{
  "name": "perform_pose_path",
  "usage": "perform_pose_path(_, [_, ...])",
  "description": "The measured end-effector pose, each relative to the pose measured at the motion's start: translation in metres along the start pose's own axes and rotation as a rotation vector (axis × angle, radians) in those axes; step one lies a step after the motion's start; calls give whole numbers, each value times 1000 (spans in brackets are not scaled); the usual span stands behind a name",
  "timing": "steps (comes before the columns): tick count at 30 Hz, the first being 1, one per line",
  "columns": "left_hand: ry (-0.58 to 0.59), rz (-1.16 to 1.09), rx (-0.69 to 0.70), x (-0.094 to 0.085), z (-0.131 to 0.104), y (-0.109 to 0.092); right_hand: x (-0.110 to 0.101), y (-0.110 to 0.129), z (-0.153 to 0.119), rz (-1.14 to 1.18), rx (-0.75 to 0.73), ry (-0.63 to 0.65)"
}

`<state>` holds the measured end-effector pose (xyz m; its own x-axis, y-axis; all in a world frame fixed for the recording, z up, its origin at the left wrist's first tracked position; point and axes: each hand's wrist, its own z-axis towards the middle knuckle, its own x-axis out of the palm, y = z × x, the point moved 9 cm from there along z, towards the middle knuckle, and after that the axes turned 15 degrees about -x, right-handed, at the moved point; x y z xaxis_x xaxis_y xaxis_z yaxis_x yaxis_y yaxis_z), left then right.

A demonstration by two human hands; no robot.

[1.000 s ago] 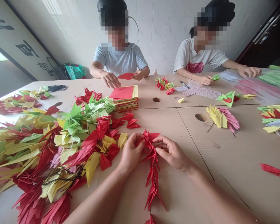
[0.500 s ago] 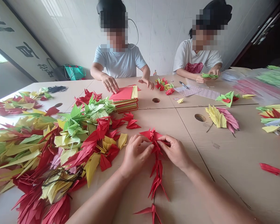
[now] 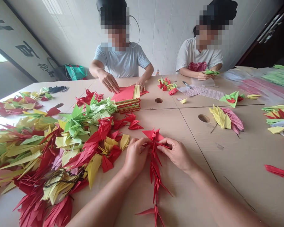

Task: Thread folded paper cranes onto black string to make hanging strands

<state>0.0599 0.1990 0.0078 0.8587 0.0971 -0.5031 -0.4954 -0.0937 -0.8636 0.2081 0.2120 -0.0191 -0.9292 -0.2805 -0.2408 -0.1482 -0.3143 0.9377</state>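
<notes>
A string of red folded paper cranes (image 3: 156,183) runs down the table towards me, with several cranes spaced along a dark thread. Near its far end, my left hand (image 3: 136,156) is closed on the left wing of one red crane, most of that wing hidden by the fingers. Across from it, my right hand (image 3: 176,154) pinches the same crane's right wing between thumb and fingers. Just beyond the fingertips, the top red crane (image 3: 153,135) lies with its wings spread.
A large heap of red, yellow and green cranes (image 3: 68,142) covers the left side. Behind it stands a stack of coloured paper (image 3: 126,102), touched by a person in blue (image 3: 119,61). A second person (image 3: 198,58) holds green paper. Yellow and pink cranes (image 3: 223,118) lie right.
My left fingers have gone from loosely apart to closed on the wing. The cranes below have shifted slightly upward. The person in blue has lowered one hand beside the paper stack.
</notes>
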Motion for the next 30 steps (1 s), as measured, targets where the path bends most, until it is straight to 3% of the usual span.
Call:
perform_pose_path(4, [-6, 31, -11, 1, -2, 0, 1, -4, -2, 42, 69, -8])
perform_pose_path(11, [265, -272, -82, 23, -5, 0, 0, -2, -1, 66, 35, -33])
perform_pose_path(15, [358, -375, -121, 30, -5, 2, -1, 1, 1, 47, -21, -30])
perform_pose_path(24, [327, -414, -139, 27, -4, 1, 0, -1, 1, 100, -15, -41])
perform_pose_path(30, [380, -418, -131, 31, -6, 1, -4, 0, 1, 36, -44, -60])
